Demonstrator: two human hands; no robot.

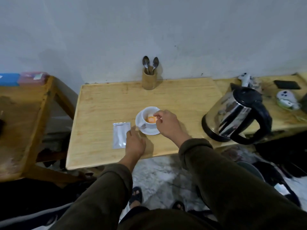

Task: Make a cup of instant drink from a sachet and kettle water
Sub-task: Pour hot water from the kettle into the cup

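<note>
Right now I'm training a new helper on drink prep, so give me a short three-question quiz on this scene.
1. True or false: the cup stands on a saucer.
2. Where does the sachet lie? A) in the cup B) flat on the table, left of the saucer C) under the kettle
3. How many spoons stand in the holder?

Key: 1 true. 2 B. 3 two.

Hint: the right hand is over the cup; the left hand rests by the saucer.
</note>
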